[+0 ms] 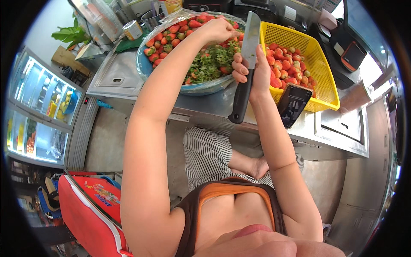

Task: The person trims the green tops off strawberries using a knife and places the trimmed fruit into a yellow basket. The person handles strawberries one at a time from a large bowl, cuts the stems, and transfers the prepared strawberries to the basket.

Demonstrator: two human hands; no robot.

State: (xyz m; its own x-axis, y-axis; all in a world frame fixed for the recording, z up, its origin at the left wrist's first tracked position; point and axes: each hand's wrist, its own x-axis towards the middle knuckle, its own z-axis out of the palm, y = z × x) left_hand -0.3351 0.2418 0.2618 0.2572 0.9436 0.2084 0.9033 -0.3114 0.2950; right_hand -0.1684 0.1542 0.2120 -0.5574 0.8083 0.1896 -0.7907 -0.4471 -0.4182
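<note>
My right hand (260, 75) grips a knife (251, 37) with a black handle, its broad blade pointing up and away from me. My left hand (218, 30) reaches over the far side of a blue basin (205, 90) lined with clear plastic. Its fingers are bent down among the fruit, and whether they hold a piece is hidden. Whole strawberries (173, 30) with green tops fill the basin's left and far parts. A heap of cut-off strawberry leaves (208, 64) lies at its near right. Right of the knife, a yellow perforated basket (321, 70) holds hulled strawberries (285, 66).
A smartphone (293, 104) leans against the basket's near side on the steel counter (208, 102). Behind stand a can (132, 30), a clear jug (151, 21) and black machines (208, 6). A lit glass-door fridge (41, 109) and red cooler box (86, 218) are at left.
</note>
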